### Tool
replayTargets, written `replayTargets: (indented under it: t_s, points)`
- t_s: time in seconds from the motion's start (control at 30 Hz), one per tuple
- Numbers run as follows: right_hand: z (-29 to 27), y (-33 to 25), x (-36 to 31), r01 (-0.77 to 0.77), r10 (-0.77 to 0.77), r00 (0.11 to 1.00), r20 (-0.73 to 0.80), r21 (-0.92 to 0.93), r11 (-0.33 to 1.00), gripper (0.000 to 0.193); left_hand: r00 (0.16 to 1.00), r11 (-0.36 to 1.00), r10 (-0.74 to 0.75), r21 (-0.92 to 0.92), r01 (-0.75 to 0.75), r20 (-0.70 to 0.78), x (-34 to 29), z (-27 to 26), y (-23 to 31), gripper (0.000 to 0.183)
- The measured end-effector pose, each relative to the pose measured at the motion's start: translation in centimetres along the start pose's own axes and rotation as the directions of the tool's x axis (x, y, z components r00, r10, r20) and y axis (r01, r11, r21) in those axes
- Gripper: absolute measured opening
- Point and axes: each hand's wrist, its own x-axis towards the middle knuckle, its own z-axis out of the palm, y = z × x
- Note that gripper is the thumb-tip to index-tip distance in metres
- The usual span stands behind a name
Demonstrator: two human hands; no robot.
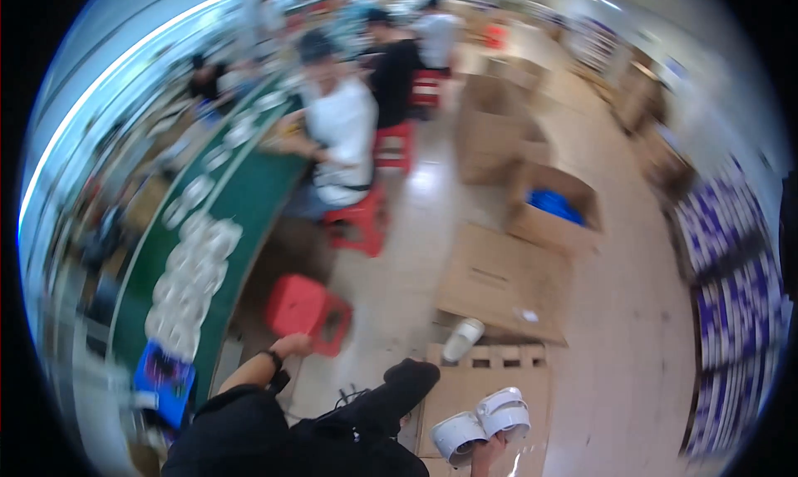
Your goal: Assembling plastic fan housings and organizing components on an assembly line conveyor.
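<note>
My left hand [293, 345], with a dark band at the wrist, is closed at the lower edge of a red plastic stool [297, 303]. The stool is tipped beside the green conveyor belt. Low on the right, my right hand [489, 454] grips white, round, hollow parts [459, 437], which look like a pair side by side. They are held above flat cardboard [440, 392]. Motion blur hides the finer details of both hands. A whitish rounded object [463, 339], perhaps a shoe, lies at the cardboard's far edge.
The green conveyor belt [259, 190] bears several white round pieces and a blue tray [165, 383]. People sit along it on red stools [359, 221]. An open carton [553, 228] holding blue material and another flattened carton [503, 282] are ahead. Purple-and-white boxes [736, 311] are stacked right.
</note>
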Motion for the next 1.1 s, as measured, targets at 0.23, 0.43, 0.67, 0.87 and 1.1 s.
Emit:
replayTargets:
  t_s: [0.23, 0.43, 0.67, 0.87, 1.1]
  points:
    - [3.7, -9.4, 6.6, 0.413, -0.383, 0.871, 0.309, -0.033, 0.910, 0.031, 0.954, 0.731, -0.270, -0.672, 0.116, -0.129, -14.1, 11.0, -9.3, 0.032]
    - [0.1, -13.1, 5.7, 0.271, -0.250, 0.945, 0.211, -0.073, 0.960, 0.030, 0.971, 0.536, -0.229, -0.823, 0.189, 0.074, -15.5, 22.2, -14.6, 0.027]
    - [-2.3, -6.3, 3.0, 0.050, -0.051, 0.999, 0.001, -0.164, 0.985, 0.035, 0.973, 0.535, -0.133, -0.813, 0.231, 0.189, -16.8, 20.6, -13.8, 0.032]
    - [-2.5, -2.1, 0.9, -0.025, 0.007, 0.978, -0.210, -0.079, 0.997, 0.038, 0.975, 0.732, -0.222, -0.660, 0.170, 0.005, -13.5, 10.0, -8.3, 0.027]
    - [-9.3, -0.7, -5.0, -0.241, 0.200, 0.957, -0.208, -0.191, 0.952, 0.038, 0.990, 0.848, 0.037, -0.520, -0.102, -0.135, -3.2, 1.4, 0.8, 0.031]
